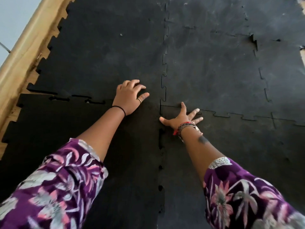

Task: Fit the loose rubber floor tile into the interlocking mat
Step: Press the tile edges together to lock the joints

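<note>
Rubber floor tile (pixel 82 146) lies near-left on the floor, black and matte, under your left forearm, its far edge meeting the mat along a toothed seam that is not fully seated. Your left hand (pixel 129 98) rests on that far edge close to the corner, fingers curled and pressing down, grasping nothing. Your right hand (pixel 179 119) is spread flat, palm down, on the neighbouring near-right tile (pixel 231 162) just across the vertical seam (pixel 160 146), also holding nothing. To the left of your left hand, several teeth along the far seam (pixel 79 97) stand open with dark gaps, and small gaps show down the vertical seam too. Judging by its look, this tile is heavy, dense and grippy: it will flex a little but not slide easily, so lifting an edge and dropping the tabs in should work better than shoving. Take hold at the left far edge, near the wooden floor (pixel 14 90), and press tab by tab toward the corner.
</note>
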